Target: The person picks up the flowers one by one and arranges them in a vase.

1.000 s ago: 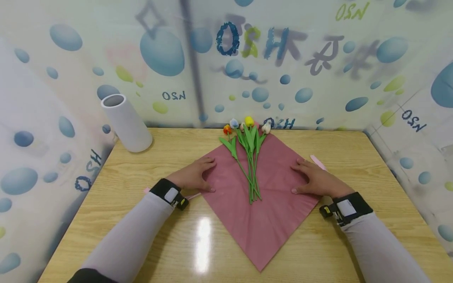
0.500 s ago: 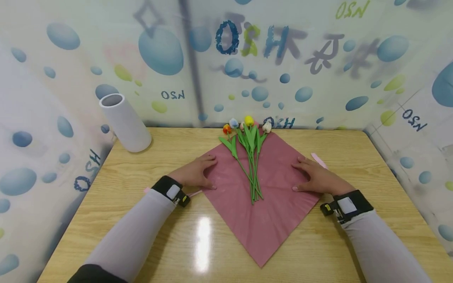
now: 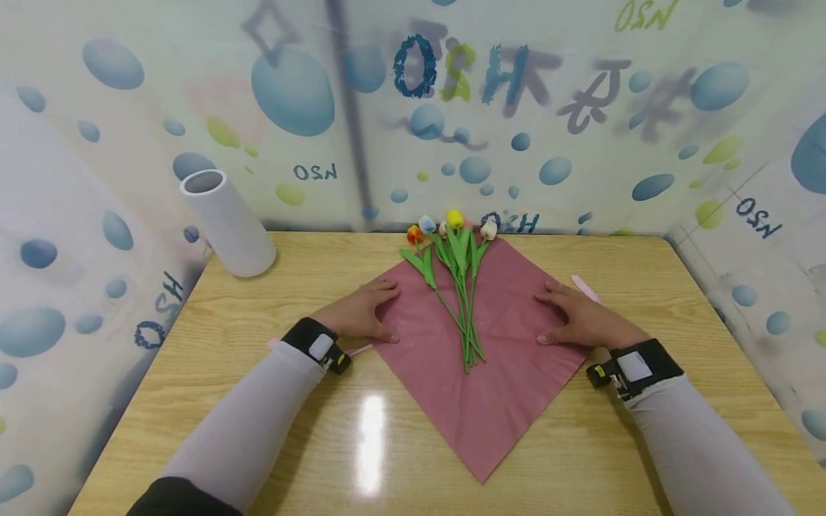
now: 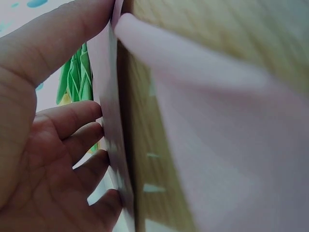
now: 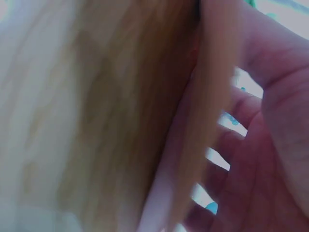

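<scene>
Dusky-pink, thin square sheet [image 3: 510, 401] lies on the pale wood-grain tabletop [image 3: 310, 451], one corner pointing at you. On the sheet: bunch of green-stemmed tulips [image 3: 459, 251] with multicoloured heads, heads at its far corner, stem ends near its middle. Your left hand [image 3: 358, 309] touches its left side, your right hand [image 3: 586, 315] its right; both spread, thumbs apart. White, cylindrical vase [image 3: 234, 226] stands beyond its left.
</scene>
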